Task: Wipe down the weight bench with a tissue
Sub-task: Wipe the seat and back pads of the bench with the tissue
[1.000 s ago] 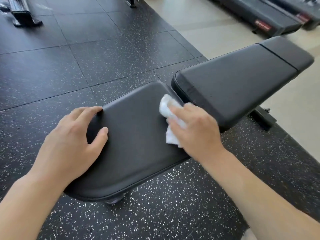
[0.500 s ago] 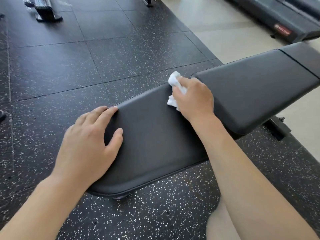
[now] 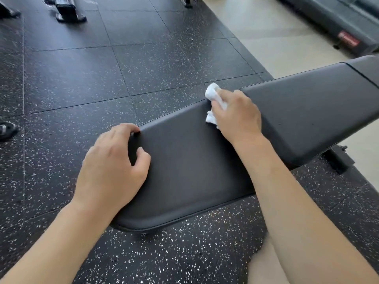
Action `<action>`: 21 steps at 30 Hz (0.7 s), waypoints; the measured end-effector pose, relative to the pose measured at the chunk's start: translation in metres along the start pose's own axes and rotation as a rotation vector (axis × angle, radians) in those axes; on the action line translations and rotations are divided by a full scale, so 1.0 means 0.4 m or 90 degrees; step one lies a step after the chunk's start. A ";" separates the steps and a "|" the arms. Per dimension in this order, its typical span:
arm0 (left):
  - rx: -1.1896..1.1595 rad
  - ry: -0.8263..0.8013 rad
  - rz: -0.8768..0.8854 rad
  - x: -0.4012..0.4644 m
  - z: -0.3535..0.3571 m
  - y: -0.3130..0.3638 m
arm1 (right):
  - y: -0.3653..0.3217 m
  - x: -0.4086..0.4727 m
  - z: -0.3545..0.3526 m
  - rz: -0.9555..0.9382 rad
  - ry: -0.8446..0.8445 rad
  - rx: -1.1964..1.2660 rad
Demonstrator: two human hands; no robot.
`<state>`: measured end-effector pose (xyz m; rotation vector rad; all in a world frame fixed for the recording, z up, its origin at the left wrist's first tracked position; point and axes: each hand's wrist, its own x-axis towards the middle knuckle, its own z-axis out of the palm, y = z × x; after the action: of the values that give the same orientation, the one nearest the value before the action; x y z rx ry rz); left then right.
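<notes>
The black padded weight bench (image 3: 194, 171) runs from the lower middle up to the right edge, a seat pad in front and a longer back pad (image 3: 311, 111) behind it. My right hand (image 3: 238, 115) presses a crumpled white tissue (image 3: 213, 95) onto the far corner of the seat pad, where the two pads meet. My left hand (image 3: 114, 169) rests on the seat pad's left end, fingers curled over its far edge and thumb on top.
Black speckled rubber floor tiles (image 3: 123, 78) surround the bench. A pale floor strip (image 3: 276, 37) lies at the upper right, with another dark bench (image 3: 338, 19) beyond it. Metal equipment feet (image 3: 67, 11) stand at the top left. The bench frame (image 3: 338, 158) shows under the back pad.
My right hand has slid the tissue from the middle of the seat pad up to its far corner by the back pad. My left hand has stayed on the seat's left end.
</notes>
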<state>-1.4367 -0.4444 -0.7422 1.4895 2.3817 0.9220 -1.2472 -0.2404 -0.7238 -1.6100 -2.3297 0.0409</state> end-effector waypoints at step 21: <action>-0.070 -0.024 -0.050 -0.010 -0.023 -0.076 | -0.114 -0.130 0.006 -0.165 0.019 -0.029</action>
<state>-1.4615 -0.4609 -0.7535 1.3524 2.3050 0.9793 -1.2727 -0.3047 -0.7292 -1.3063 -2.5119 -0.0928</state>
